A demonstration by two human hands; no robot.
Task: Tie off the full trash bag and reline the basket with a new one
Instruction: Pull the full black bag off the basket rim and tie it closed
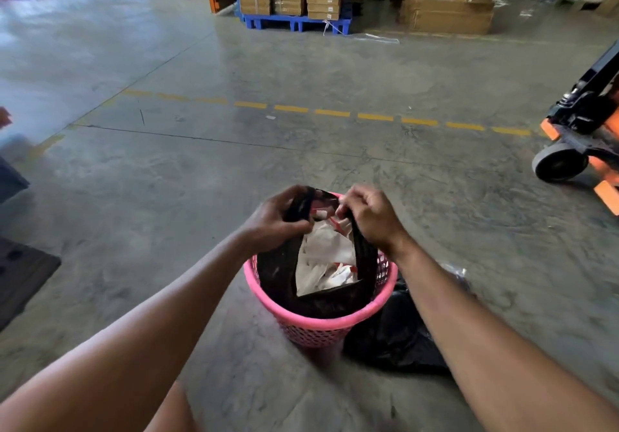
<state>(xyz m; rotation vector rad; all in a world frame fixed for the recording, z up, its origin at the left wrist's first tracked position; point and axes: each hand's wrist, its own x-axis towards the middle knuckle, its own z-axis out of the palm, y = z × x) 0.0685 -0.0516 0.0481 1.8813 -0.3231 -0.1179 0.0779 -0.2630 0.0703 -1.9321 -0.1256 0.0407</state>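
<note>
Up close, the left hand (279,219) has its fingers curled tight around a gathered black edge of the full trash bag (284,281), while the right hand (366,217) pinches the opposite edge; its fingertips are tucked under and cannot be seen. Between them the bag gapes, showing white and red crumpled paper (326,261). It sits inside the pink basket (315,326) on the concrete floor (234,163). Another black bag (395,334) lies just beside the basket, partly hidden by the right forearm.
</note>
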